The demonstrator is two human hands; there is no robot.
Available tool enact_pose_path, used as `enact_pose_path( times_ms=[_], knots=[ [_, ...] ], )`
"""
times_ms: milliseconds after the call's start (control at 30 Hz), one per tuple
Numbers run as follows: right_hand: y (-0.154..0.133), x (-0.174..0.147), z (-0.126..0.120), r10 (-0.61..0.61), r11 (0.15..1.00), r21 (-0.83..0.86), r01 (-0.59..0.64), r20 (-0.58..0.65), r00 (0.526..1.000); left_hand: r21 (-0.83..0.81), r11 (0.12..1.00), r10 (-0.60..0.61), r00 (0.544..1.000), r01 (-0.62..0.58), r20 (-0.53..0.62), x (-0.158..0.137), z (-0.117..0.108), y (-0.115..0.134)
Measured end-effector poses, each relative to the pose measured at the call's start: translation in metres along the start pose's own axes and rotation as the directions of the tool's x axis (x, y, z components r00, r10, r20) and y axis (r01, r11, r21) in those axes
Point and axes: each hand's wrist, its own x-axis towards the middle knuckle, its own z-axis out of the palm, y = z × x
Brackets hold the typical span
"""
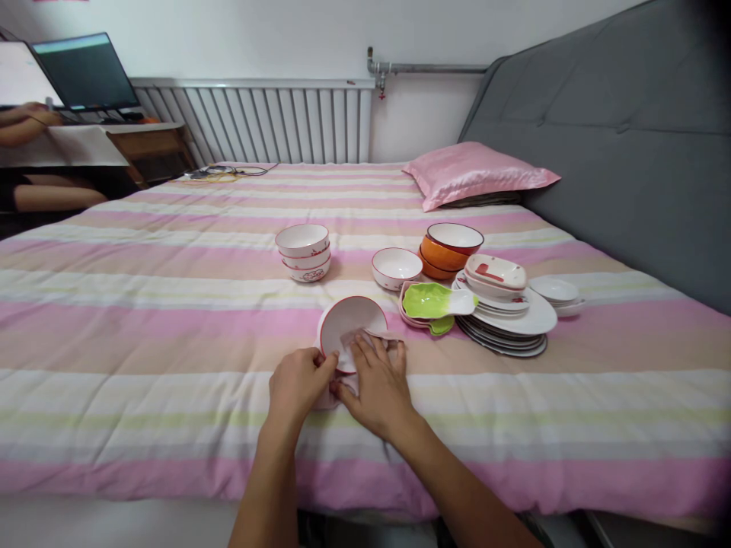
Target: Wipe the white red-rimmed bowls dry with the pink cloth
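A white bowl with a red rim (336,323) is tilted toward me above the bed. My left hand (300,380) pinches its near-left rim between thumb and fingers. Inside the bowl, my right hand (377,384) presses a pale pink cloth (388,335) against the inner wall, the thumb at the near rim. Part of the cloth hangs below the bowl, between the hands. Just beyond stands another red-rimmed bowl (397,266), and a stack of white bowls (302,251) sits farther left. To the right lies a green leaf-shaped dish (428,301) on other small dishes.
Orange bowls (442,255) stand stacked at the right, near a pile of plates (537,316) topped by a rectangular dish (496,272). Small white dishes (557,293) lie beyond. A pink pillow (480,171) rests by the grey headboard (617,137). At far left, a person's arm (26,125) is at a desk.
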Motion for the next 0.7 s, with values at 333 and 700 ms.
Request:
enact_pose_path(
  times_ms=[333, 700],
  knots=[
    [0.0008, -0.0002, 0.0008, -0.005, 1.000, 0.007, 0.005, 0.002, 1.000, 0.006, 1.000, -0.007, 1.000, 0.007, 0.009, 0.0013, 0.0002, 0.0003],
    [0.0003, 0.0003, -0.0006, 0.002, 1.000, -0.002, -0.002, 0.016, 1.000, -0.007, 1.000, -0.004, 1.000, 0.004, 0.006, 0.0005, 0.0001, 0.0006]
  ],
)
